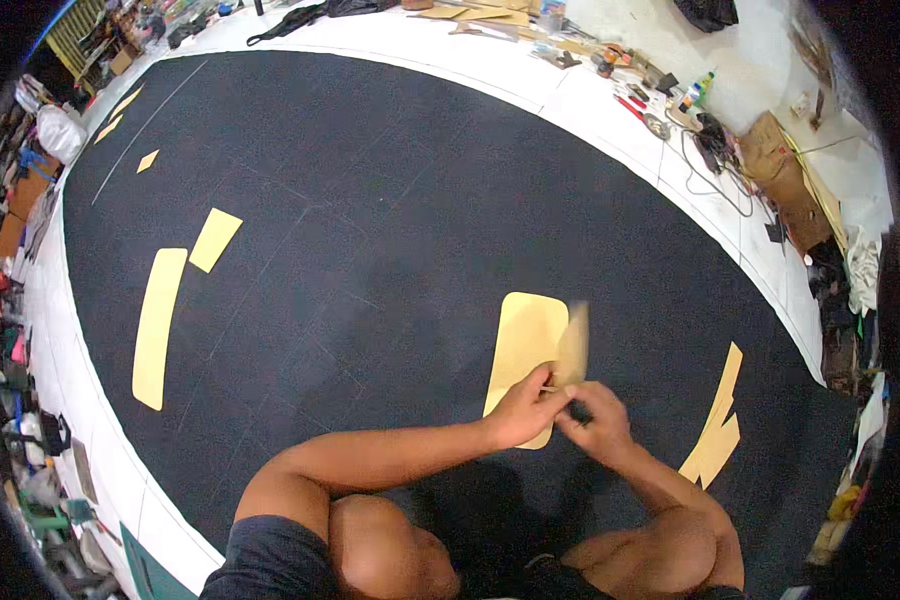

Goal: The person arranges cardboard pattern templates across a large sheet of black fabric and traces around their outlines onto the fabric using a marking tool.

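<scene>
Both of my hands meet over a large rounded yellow card piece (525, 335) that lies flat on the black sheet (370, 270). A smaller yellow card piece (574, 345), blurred by motion, stands up between them. My left hand (526, 410) is closed, its thumb and fingers pinching the lower end of that smaller piece. Close against it, my right hand (600, 420) also has its fingers closed at the same lower end. A dark spot shows by the right fingertips; I cannot tell what it is.
A long rounded card strip (158, 330) and a four-sided card piece (215, 240) lie to the left. Jagged card offcuts (715, 435) are at the right. Along the far white floor (560, 90) are tools, red-handled scissors (630, 108), bottles and cables. Clutter lines the left edge.
</scene>
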Tool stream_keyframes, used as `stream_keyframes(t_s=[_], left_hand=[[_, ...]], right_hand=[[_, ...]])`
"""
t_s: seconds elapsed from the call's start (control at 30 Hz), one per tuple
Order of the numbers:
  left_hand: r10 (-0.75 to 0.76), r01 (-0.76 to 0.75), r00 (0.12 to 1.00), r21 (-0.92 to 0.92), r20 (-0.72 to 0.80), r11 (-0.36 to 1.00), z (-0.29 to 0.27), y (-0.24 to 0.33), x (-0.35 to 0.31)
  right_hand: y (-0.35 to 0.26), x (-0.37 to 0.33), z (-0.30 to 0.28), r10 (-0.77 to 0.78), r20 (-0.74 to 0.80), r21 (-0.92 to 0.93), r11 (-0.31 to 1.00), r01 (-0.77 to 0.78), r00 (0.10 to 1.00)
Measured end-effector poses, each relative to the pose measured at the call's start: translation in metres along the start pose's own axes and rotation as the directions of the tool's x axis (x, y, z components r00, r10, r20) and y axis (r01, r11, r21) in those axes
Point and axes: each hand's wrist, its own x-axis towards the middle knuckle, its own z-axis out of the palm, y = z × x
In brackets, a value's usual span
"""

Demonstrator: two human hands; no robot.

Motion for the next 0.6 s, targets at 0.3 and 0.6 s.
stream_keyframes(t_s=[0.3,0.6], left_hand=[[0.397,0.005,0.825,0.709,-0.401,0.705,-0.207,0.002,0.068],[0.452,0.226,0.767,0.851,-0.456,0.474,-0.298,-0.009,0.081]], right_hand=[[0.062,-0.061,0.000,0.451,0.042,0.174,0.876,-0.451,0.892],[0.096,-0.146,-0.018,0.703,0.041,0.101,0.704,-0.703,0.710]])
